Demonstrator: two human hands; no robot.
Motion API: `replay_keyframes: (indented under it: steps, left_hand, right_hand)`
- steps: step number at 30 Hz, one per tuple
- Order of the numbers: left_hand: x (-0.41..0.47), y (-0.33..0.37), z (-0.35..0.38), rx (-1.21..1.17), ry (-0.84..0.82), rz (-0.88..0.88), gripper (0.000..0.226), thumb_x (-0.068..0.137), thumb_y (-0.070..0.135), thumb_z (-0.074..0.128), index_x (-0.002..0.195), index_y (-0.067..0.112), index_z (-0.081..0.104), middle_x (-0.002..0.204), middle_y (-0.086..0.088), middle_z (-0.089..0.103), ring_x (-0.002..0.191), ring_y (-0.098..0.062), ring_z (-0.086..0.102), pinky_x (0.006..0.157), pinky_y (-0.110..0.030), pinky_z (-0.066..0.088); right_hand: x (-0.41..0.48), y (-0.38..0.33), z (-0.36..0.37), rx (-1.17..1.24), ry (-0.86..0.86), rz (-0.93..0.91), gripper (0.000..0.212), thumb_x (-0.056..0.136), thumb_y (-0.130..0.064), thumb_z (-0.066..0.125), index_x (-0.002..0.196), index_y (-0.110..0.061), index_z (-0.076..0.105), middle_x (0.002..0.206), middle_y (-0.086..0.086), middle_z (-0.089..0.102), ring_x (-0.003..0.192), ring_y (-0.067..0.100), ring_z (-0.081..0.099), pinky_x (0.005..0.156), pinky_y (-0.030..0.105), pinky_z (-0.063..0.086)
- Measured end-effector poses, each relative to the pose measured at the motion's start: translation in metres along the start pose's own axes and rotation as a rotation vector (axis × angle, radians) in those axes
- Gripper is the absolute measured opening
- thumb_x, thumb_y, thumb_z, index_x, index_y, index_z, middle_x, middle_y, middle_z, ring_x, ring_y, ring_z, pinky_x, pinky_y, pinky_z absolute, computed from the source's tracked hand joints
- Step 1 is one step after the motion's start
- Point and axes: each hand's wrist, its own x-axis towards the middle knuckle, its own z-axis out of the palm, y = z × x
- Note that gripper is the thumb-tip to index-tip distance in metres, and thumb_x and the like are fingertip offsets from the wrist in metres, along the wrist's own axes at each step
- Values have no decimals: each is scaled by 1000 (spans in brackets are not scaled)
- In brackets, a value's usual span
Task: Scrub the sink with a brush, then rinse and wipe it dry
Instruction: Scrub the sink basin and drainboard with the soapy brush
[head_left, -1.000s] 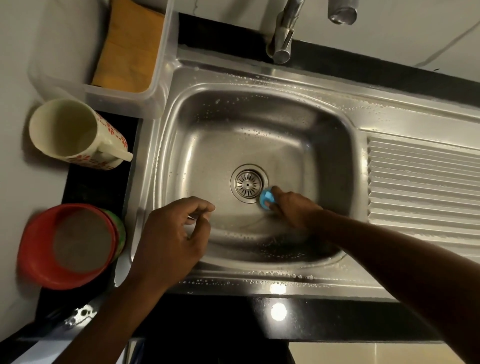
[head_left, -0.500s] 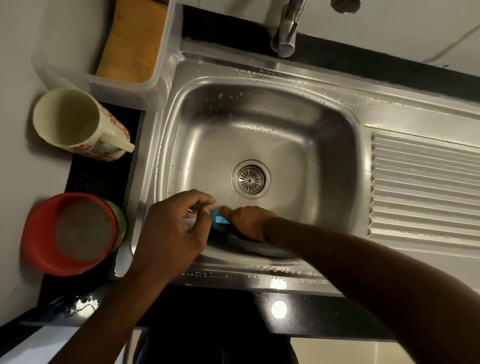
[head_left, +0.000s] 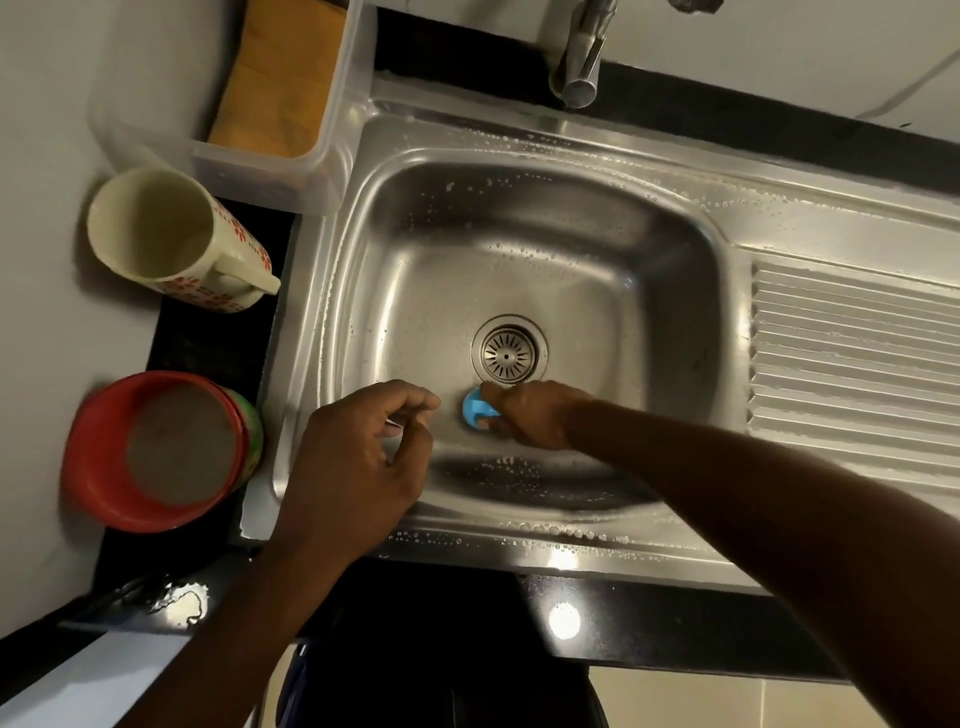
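While the right hand (head_left: 530, 415) holds the small blue brush (head_left: 475, 408) tight in its fingers, a few things could go wrong. I think the brush may be wet and slippy, so it could pop out of the fingers if the hand pushes too hard. It sits on the bottom of the sink (head_left: 519, 171), just beside the drain (head_left: 509, 353), so a long push could bump the drain cover. The left hand (head_left: 353, 457) hangs over the near left part of the sink with its fingers loosely bent, and it seems to hold nothing. It is near the brush, so a quick sideways rub could knock into it. Drops sit all along the rim, and hard rubbing could splash more onto the black tabletop (head_left: 208, 338).

Beside the sink stands a clear box (head_left: 332, 156) with an orange cloth (head_left: 280, 78) in it. A cream mug (head_left: 156, 234) with red flowers looks empty. A red tub (head_left: 93, 467) sits nearer the person; I cannot tell what is inside it.
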Motion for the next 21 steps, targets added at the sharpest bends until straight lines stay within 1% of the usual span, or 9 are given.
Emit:
replay_keyframes:
  steps: [2,4,7,8,11,13,15,19,21]
  left_hand:
    - [0,1,0,-3,6,1,23,92,6,68,106,21,78,100,17,76,97,3,70,88,-15,54]
    - [0,1,1,-8,11,-1,23,92,5,68,105,22,78,99,18,76,96,0,71,88,-18,56]
    - [0,1,1,-15,14,9,21,93,9,68,105,23,77,98,18,76,95,-3,72,88,-22,57]
    - [0,1,1,-18,14,13,20,93,12,67,106,24,77,99,19,76,95,-3,72,88,-23,58]
    - [0,0,1,-19,13,14,18,94,16,66,106,24,77,100,19,75,95,-3,72,88,-22,57]
    - [0,0,3,-21,11,8,19,94,13,67,106,23,77,100,19,75,96,-3,72,89,-20,56]
    - [-1,2,5,-29,4,10,19,93,13,66,105,23,77,100,19,75,96,-2,71,88,-18,56]
    - [1,7,8,-38,-4,10,20,93,8,68,103,23,77,97,20,76,94,-1,71,87,-17,55]
    - [4,10,9,-34,-12,13,21,92,7,68,103,23,77,96,20,76,94,0,71,86,-15,55]
  right_hand:
    - [-8,-4,13,-28,-101,-7,51,104,-55,46,148,-34,30,117,6,68,92,20,62,88,41,54]
    - [-21,6,17,0,-173,66,55,104,-66,31,147,-33,38,124,7,65,99,23,60,92,39,48]
    - [-42,38,3,-24,-194,166,81,88,-86,15,144,-38,48,133,4,64,110,25,59,99,38,43]
    - [-46,51,-4,-69,-186,175,80,88,-86,19,148,-39,44,137,5,63,112,25,60,101,38,44]
    - [-49,71,-24,-174,-43,196,62,105,-62,37,156,-28,29,137,13,62,115,32,63,100,40,47]
    - [-42,68,-27,-106,74,218,58,107,-57,38,153,-24,30,131,14,65,105,30,65,93,41,50]
    - [-35,59,-21,-11,104,203,55,106,-58,41,149,-26,32,128,12,67,96,25,62,88,38,48]
    - [-35,38,5,21,-120,134,55,103,-62,43,150,-36,34,137,9,62,112,26,61,99,39,46]
    - [-44,34,5,66,-208,180,59,102,-69,35,148,-32,46,136,6,61,114,24,57,101,38,41]
